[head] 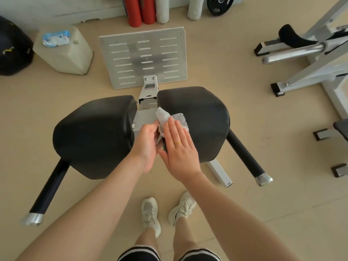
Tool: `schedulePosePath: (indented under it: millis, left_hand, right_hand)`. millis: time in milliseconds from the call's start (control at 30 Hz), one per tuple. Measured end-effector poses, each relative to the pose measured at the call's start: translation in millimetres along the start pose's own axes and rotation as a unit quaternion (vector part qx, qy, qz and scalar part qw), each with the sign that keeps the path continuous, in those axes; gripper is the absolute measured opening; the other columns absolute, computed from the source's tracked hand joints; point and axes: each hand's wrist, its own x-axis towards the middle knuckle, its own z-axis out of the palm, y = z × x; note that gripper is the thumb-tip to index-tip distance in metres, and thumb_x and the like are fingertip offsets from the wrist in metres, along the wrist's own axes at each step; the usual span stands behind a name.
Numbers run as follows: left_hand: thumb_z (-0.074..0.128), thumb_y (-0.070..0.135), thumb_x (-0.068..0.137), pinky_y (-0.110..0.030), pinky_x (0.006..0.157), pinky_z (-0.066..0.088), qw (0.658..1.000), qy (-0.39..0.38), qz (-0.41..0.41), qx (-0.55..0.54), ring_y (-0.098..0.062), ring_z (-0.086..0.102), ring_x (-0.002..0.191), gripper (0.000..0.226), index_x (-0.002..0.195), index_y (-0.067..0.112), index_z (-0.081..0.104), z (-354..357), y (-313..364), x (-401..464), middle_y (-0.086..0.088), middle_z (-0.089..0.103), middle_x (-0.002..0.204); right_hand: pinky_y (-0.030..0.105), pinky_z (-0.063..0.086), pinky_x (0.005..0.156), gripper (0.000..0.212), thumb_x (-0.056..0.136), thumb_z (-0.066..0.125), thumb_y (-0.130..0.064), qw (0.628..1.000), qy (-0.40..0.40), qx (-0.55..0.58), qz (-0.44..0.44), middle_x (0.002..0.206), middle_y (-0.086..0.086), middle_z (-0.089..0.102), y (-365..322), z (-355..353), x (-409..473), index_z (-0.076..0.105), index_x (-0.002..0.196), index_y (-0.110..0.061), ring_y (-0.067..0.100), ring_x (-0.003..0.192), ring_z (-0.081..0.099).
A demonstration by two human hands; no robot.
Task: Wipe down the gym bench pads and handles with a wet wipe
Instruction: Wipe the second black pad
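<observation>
Two black pads sit side by side on a white frame: the left pad point(94, 136) and the right pad point(203, 113). A black handle with a silver cap sticks out from each, the left handle point(49, 189) and the right handle point(244, 155). A crumpled white wet wipe point(167, 117) lies at the right pad's inner edge. My right hand point(178, 146) rests flat on it with fingers stretched out. My left hand point(148, 142) pinches the wipe's near side from the gap between the pads.
A perforated white foot plate point(145, 57) stands beyond the pads. A pack of wipes point(55, 38) lies on a pale block point(64, 57) at the far left, beside a dark bag point(13, 48). Red rolls point(140, 10) lean on the wall. Another white machine point(310, 59) is at the right.
</observation>
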Motion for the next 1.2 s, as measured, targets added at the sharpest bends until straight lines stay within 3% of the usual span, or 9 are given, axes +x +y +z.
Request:
schedulePosePath:
  millis: [133, 233, 333, 500, 633, 800, 933, 1033, 1200]
  left_hand:
    - [0.022, 0.028, 0.097, -0.039, 0.114, 0.025, 1.000, -0.006, 0.000, -0.029, -0.007, 0.037, 0.131, 0.046, 0.141, 0.022, 0.036, -7.4, -3.7, 2.7, 0.007, 0.044, 0.141]
    - [0.020, 0.033, 0.099, -0.036, 0.116, 0.019, 1.000, -0.023, 0.000, 0.000, -0.006, 0.027, 0.137, 0.047, 0.145, 0.027, 0.025, -9.4, -11.1, 2.0, 0.012, 0.035, 0.147]
    - [0.016, 0.030, 0.100, -0.025, 0.110, 0.020, 0.999, -0.035, -0.009, -0.008, -0.003, 0.027, 0.134, 0.046, 0.145, 0.023, 0.024, -13.0, -9.5, -6.3, 0.014, 0.038, 0.141]
    - [0.016, 0.026, 0.098, -0.025, 0.111, 0.022, 0.996, -0.090, -0.019, -0.005, -0.003, 0.034, 0.131, 0.046, 0.141, 0.023, 0.034, -25.4, -19.5, -14.0, 0.013, 0.043, 0.140]
    - [0.021, 0.034, 0.100, -0.024, 0.104, 0.035, 0.992, -0.121, -0.030, -0.009, -0.001, 0.048, 0.121, 0.038, 0.125, 0.034, 0.049, -27.0, -24.5, -13.6, 0.014, 0.056, 0.128]
    - [0.017, 0.030, 0.100, -0.023, 0.112, 0.018, 0.994, -0.105, -0.027, 0.016, 0.000, 0.028, 0.135, 0.046, 0.145, 0.028, 0.024, -30.2, -31.2, -6.9, 0.014, 0.032, 0.148]
    - [0.012, 0.032, 0.099, -0.029, 0.116, 0.012, 0.992, -0.107, -0.036, 0.049, 0.000, 0.021, 0.137, 0.048, 0.147, 0.032, 0.015, -34.5, -32.4, -4.4, 0.016, 0.025, 0.151]
    - [0.013, 0.040, 0.098, -0.034, 0.117, 0.008, 0.993, -0.095, -0.039, 0.062, 0.002, 0.018, 0.137, 0.047, 0.145, 0.040, 0.016, -33.9, -40.2, -2.2, 0.019, 0.023, 0.150]
    - [0.020, 0.038, 0.099, -0.020, 0.105, 0.020, 0.997, -0.053, -0.003, 0.055, 0.006, 0.031, 0.129, 0.042, 0.138, 0.038, 0.035, -18.9, -43.4, -7.3, 0.022, 0.038, 0.142]
  right_hand:
    - [0.031, 0.006, 0.113, 0.069, 0.089, 0.033, -0.042, 0.997, 0.006, -0.016, 0.076, 0.150, 0.012, 0.025, 31.4, -8.9, -10.5, 0.019, 0.144, -0.003, 0.023, 0.141, 0.015]
    - [0.025, -0.013, 0.113, 0.068, 0.096, 0.028, -0.041, 0.985, -0.017, -0.030, 0.167, 0.151, 0.003, -0.009, 61.4, -20.4, -22.8, -0.004, 0.145, -0.009, 0.015, 0.139, -0.012]
    - [0.023, -0.018, 0.109, 0.068, 0.097, 0.028, -0.040, 0.984, -0.026, -0.022, 0.176, 0.147, -0.003, -0.021, 65.1, -25.9, -26.3, -0.015, 0.143, -0.014, 0.010, 0.135, -0.024]
    - [0.028, -0.004, 0.116, 0.067, 0.095, 0.024, -0.045, 0.995, 0.017, 0.024, 0.098, 0.151, 0.008, 0.003, 0.6, 2.6, -13.8, 0.005, 0.144, -0.003, 0.018, 0.142, -0.004]
    - [0.029, -0.001, 0.117, 0.061, 0.099, 0.015, -0.042, 0.984, 0.067, 0.086, 0.143, 0.152, 0.011, 0.005, -34.4, 19.3, -9.6, 0.009, 0.144, -0.002, 0.017, 0.143, -0.007]
    - [0.023, -0.004, 0.116, 0.063, 0.094, 0.030, -0.034, 0.988, 0.064, 0.030, 0.135, 0.149, 0.009, 0.009, 9.4, 16.4, -14.6, 0.013, 0.144, 0.001, 0.020, 0.141, 0.006]
    - [0.022, -0.012, 0.112, 0.065, 0.098, 0.031, -0.030, 0.966, 0.042, 0.062, 0.248, 0.147, -0.008, -0.021, 52.0, -5.8, -17.6, -0.010, 0.145, -0.014, 0.005, 0.134, -0.024]
    - [0.024, -0.012, 0.114, 0.061, 0.099, 0.025, -0.029, 0.957, 0.065, 0.081, 0.271, 0.151, -0.006, -0.019, 54.5, -10.7, -13.9, -0.010, 0.146, -0.014, 0.004, 0.134, -0.025]
    - [0.028, -0.003, 0.116, 0.063, 0.093, 0.030, -0.033, 0.985, 0.097, 0.072, 0.121, 0.150, 0.018, 0.012, 3.2, 20.1, -11.4, 0.015, 0.142, 0.005, 0.025, 0.141, 0.005]
